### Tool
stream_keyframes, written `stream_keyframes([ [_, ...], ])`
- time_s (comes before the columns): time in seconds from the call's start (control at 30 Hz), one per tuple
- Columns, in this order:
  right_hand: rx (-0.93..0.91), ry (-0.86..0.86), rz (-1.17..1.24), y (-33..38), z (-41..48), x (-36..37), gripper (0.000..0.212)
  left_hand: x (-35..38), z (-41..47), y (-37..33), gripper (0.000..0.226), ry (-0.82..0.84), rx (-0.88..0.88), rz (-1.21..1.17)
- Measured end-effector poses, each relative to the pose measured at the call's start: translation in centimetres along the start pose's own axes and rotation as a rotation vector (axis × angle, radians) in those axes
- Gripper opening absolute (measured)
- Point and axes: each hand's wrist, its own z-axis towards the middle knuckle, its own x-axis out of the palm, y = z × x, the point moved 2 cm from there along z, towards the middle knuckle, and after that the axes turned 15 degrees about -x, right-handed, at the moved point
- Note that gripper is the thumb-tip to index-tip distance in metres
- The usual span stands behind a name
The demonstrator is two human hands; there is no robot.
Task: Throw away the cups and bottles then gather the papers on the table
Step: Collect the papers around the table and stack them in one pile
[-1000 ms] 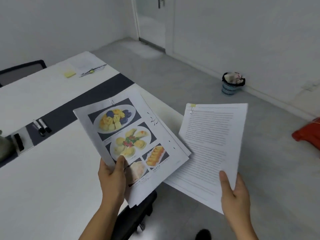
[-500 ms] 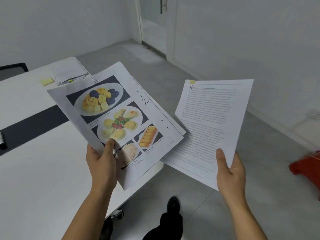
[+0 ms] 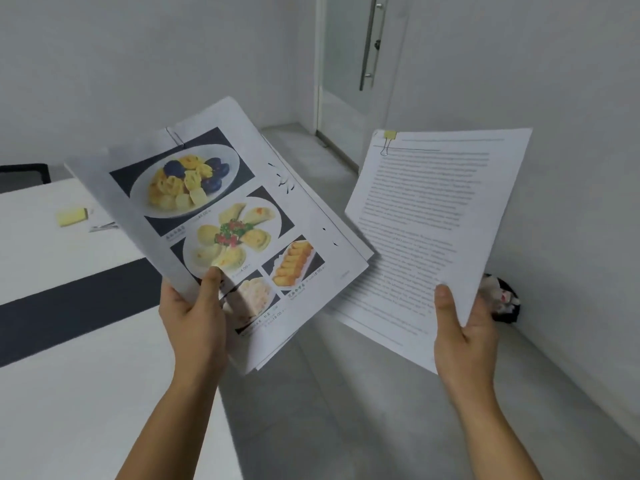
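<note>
The left hand (image 3: 194, 317) grasps a stack of menu pages (image 3: 221, 216) printed with photos of plated food. Its thumb presses on the top sheet near the lower edge, and its fingers are hidden beneath the stack. The stack is held in the air, tilted, with its far corner pointing toward eleven o'clock, partly over the edge of the white desk (image 3: 69, 393). A clip fastens it at the top edge. The right hand (image 3: 460, 327) grasps a text document (image 3: 436, 220) by its lower right corner, thumb on the printed face and fingers behind the sheets. This document sits at three o'clock of the menu pages, and its lower left part slips under the corner of that stack. A yellow binder clip (image 3: 390, 135) holds its top left corner. Both bundles are off the desk, above the grey floor (image 3: 346, 410). A dark strip (image 3: 69, 299) crosses the desk at nine o'clock of the left hand. Farther off, at about ten o'clock, a yellow sticky pad (image 3: 72, 216) lies on the desk just beside some more papers (image 3: 102, 225), which the raised stack mostly covers. A black chair back (image 3: 24, 171) shows beyond the desk's far edge. At three o'clock of the right hand, a waste bin (image 3: 502, 299) with crumpled rubbish stands against the wall, partly hidden by the document. A glass door (image 3: 349, 64) with a metal handle (image 3: 370, 39) stands at twelve o'clock.
</note>
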Motion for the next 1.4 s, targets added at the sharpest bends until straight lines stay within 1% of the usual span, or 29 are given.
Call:
stream_keyframes([
  [0.13,-0.046,0.121,0.087,-4.2,9.2,6.2,0.018,5.2,6.2,-1.0,0.019,-0.086,0.092,-0.049],
  [0.3,-0.110,0.274,0.193,-9.7,19.8,13.8,0.021,10.6,12.6,-1.8,0.027,-0.223,0.167,-0.062],
  [0.43,-0.110,0.390,0.282,-11.9,27.8,21.8,0.017,12.0,16.4,-4.0,0.025,-0.411,0.220,-0.051],
  [0.53,-0.083,0.506,0.376,-12.7,31.7,28.7,0.018,11.5,19.5,-5.6,0.026,-0.557,0.257,-0.104],
  [0.67,-0.079,0.688,0.417,-14.8,34.1,37.6,0.020,10.8,24.6,-5.5,0.030,-0.714,0.285,-0.131],
  [0.8,-0.069,0.824,0.423,-18.0,36.0,47.5,0.020,10.6,33.2,-3.6,0.023,-0.793,0.247,-0.221],
  [0.87,-0.073,0.864,0.409,-19.4,37.1,52.8,0.020,10.6,38.5,-3.0,0.022,-0.795,0.223,-0.278],
  [0.97,-0.079,0.870,0.387,-20.3,39.6,61.3,0.017,10.3,46.8,-4.2,0.022,-0.787,0.195,-0.316],
  [1.1,-0.118,0.887,0.383,-19.1,43.0,71.8,0.017,9.0,56.1,-8.4,0.023,-0.813,0.192,-0.265],
  [1.2,-0.114,0.928,0.410,-18.7,44.0,78.5,0.017,7.7,61.5,-10.8,0.025,-0.827,0.187,-0.251],
  [1.3,-0.101,1.005,0.462,-19.0,43.6,85.4,0.019,5.3,65.9,-11.4,0.025,-0.902,0.170,-0.212],
  [1.4,-0.055,1.102,0.516,-20.1,42.4,92.6,0.022,2.0,69.4,-10.2,0.024,-1.039,0.116,-0.212],
])
